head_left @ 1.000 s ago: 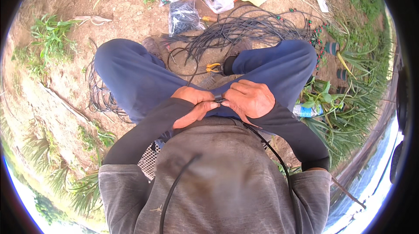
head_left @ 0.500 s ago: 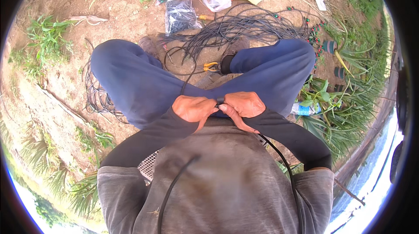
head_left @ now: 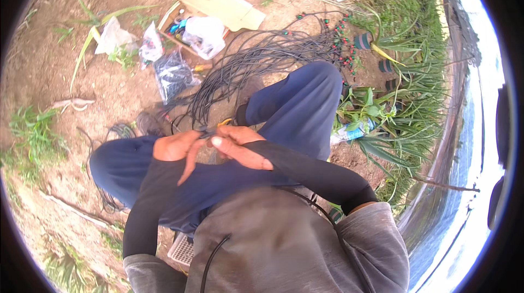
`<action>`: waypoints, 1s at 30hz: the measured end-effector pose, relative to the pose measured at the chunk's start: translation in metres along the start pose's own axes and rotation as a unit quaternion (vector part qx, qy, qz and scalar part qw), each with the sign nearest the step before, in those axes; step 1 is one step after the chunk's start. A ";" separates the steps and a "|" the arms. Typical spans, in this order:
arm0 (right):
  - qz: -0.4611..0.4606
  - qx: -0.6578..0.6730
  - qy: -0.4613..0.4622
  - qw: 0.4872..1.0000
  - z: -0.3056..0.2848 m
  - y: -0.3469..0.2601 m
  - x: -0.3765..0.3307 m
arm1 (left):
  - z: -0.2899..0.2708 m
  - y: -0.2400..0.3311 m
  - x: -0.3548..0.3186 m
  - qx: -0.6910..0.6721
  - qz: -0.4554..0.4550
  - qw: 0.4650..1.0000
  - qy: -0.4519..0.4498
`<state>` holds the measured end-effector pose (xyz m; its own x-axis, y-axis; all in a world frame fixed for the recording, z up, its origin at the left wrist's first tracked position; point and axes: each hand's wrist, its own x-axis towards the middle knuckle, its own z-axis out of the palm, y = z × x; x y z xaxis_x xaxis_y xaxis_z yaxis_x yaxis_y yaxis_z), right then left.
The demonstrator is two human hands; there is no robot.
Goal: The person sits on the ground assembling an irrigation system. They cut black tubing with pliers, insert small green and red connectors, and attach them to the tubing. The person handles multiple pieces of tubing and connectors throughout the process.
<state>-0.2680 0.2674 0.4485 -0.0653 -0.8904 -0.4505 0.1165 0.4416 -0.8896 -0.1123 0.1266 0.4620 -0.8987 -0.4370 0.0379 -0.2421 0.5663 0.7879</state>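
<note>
Over my left thigh, my two hands come together. My left hand point(head_left: 176, 146) is closed with its thumb stretched down, and a thin black tube point(head_left: 203, 131) shows at its fingertips. My right hand point(head_left: 237, 144) pinches at the same spot, its thumb laid across the front. The fingers hide most of the piece between them. Just beyond the right hand, the yellow handle of a pair of pliers point(head_left: 224, 122) peeks out. A large bundle of black tubes point(head_left: 245, 55) spreads on the ground past my feet, with red and green fittings point(head_left: 341, 42) at its right end.
An open cardboard box point(head_left: 232, 8) holds tools and a white plastic bag point(head_left: 205, 37). Beside it lies a clear bag of dark parts point(head_left: 173, 74). Potted plants point(head_left: 362, 42) and a blue-and-white package point(head_left: 355, 129) line the right. A white crate point(head_left: 181, 249) shows beneath me.
My hands have moved left and forward from my waist to over my left thigh, staying together. The view has shifted, bringing more of the box and ground into sight.
</note>
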 end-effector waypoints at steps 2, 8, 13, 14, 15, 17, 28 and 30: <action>-0.012 -0.059 0.015 0.998 -0.007 0.005 0.020 | -0.027 -0.017 0.028 -0.071 -0.167 0.983 -0.015; 0.006 -0.253 0.025 0.967 -0.017 0.060 0.080 | -0.081 -0.084 0.104 -0.073 -0.229 0.963 0.125; 0.023 -0.327 0.026 0.945 -0.019 0.146 0.117 | -0.086 -0.150 0.105 0.194 -0.192 0.949 0.157; 0.061 -0.332 0.014 0.941 -0.026 0.151 0.125 | -0.091 -0.135 0.118 0.120 -0.243 0.949 0.158; 0.094 -0.319 0.007 0.943 -0.028 0.150 0.135 | -0.098 -0.130 0.126 0.150 -0.244 0.946 0.151; 0.141 -0.303 0.021 0.942 -0.029 0.151 0.155 | -0.109 -0.127 0.137 0.194 -0.272 0.933 0.133; -0.065 -0.221 0.158 0.960 -0.021 0.123 0.375 | -0.104 -0.140 0.153 0.214 -0.277 0.935 -0.059; -0.158 -0.206 0.137 0.956 -0.008 0.090 0.411 | -0.105 -0.137 0.150 0.200 -0.292 0.933 -0.070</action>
<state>-0.2922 -0.0582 0.1830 -0.2958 -0.9492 -0.1070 -0.3484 0.2115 -0.9132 -0.1748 -0.0903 0.4241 -0.6037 -0.6721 -0.4288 -0.7967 0.4888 0.3554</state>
